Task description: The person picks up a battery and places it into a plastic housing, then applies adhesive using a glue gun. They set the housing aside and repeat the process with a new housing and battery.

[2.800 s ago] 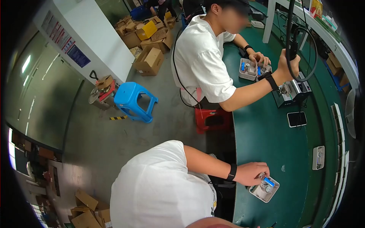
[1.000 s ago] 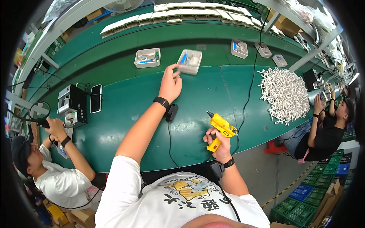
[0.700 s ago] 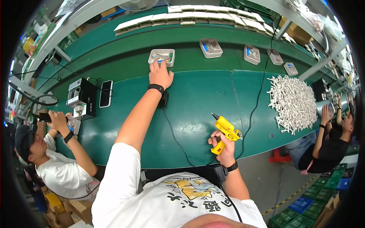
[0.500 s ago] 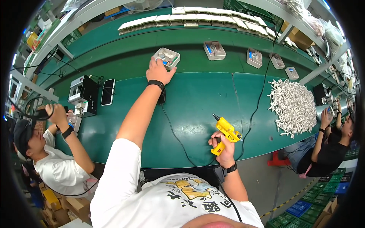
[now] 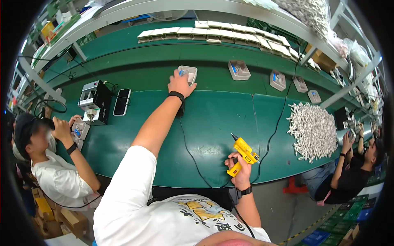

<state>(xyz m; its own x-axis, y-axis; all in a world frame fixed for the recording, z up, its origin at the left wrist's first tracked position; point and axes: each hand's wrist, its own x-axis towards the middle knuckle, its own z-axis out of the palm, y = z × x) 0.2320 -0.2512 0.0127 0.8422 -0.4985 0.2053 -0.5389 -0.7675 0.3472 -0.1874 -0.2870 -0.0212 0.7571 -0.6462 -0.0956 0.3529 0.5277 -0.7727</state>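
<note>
Left hand [image 5: 180,85] on open white rectangular plastic box [image 5: 194,77], twelve o'clock; grip closure indeterminable, handling apparently unfinished. Right hand [image 5: 240,169] clasps yellow plastic glue gun [image 5: 245,151], clear of box.

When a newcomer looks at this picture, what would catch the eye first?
Probably the bright yellow glue gun in the right hand, over the green table. Then perhaps the big pile of small white pieces at the right, and the left hand at a pale box farther back.
</note>
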